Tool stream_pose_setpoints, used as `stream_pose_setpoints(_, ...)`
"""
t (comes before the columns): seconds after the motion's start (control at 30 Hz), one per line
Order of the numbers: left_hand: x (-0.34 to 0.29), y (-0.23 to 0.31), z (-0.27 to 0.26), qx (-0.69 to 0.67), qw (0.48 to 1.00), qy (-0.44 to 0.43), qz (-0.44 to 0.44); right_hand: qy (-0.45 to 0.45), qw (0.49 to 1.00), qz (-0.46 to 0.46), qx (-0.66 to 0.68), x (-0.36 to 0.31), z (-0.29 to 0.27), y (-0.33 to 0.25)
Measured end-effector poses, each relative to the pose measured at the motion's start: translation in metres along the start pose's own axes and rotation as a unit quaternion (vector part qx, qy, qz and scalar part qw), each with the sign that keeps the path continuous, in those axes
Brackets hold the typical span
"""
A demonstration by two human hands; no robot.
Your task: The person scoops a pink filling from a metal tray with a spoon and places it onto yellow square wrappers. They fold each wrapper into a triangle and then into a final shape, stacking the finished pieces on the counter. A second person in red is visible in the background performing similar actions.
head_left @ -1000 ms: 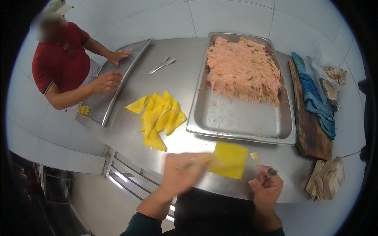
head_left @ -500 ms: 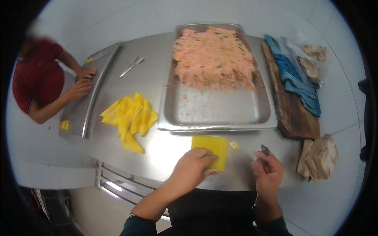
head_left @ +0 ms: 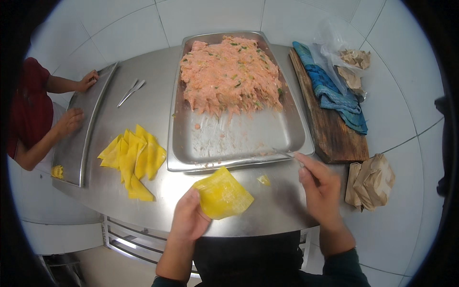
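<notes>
Pinched in the left hand is a yellow square. The right hand has its fingers closed around a thin metal tool near the big pan.

The steel table is viewed from head height — steeply downward, from close by; the tiled wall is caught beyond.

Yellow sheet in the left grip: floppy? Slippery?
Yellow sheet: probably pliable but not limp; it looks thin yet extends from the left grip without folding over. Likely light, being so thin. Whitish, powdery-looking patches suggest it may slide rather than stick.
</notes>
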State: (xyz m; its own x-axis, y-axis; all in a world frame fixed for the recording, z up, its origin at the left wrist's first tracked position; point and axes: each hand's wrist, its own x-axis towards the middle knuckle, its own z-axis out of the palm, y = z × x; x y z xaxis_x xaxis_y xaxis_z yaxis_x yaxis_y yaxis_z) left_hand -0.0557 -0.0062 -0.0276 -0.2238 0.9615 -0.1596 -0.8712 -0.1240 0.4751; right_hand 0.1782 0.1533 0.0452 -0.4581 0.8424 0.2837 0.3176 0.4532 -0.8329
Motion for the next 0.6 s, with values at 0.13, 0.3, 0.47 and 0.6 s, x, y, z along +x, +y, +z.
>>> stream_pose_setpoints(0.13, -0.008, -0.013, -0.014, 0.053, 0.998, 0.043, 0.005, -0.051, 0.988, -0.088, -0.117, 0.051, 0.01, -0.012)
stream_pose_setpoints(0.3, -0.012, -0.011, -0.019, -0.023, 0.998, 0.052, -0.019, -0.039, 0.964, -0.177, -0.195, 0.129, 0.047, 0.007)
stream_pose_setpoints(0.47, -0.012, -0.009, -0.022, -0.07, 0.996, 0.043, -0.024, -0.085, 0.94, -0.206, -0.257, 0.172, 0.067, 0.03)
stream_pose_setpoints(0.6, -0.013, -0.01, -0.024, -0.113, 0.992, 0.05, -0.026, -0.127, 0.931, -0.191, -0.284, 0.181, 0.071, 0.038)
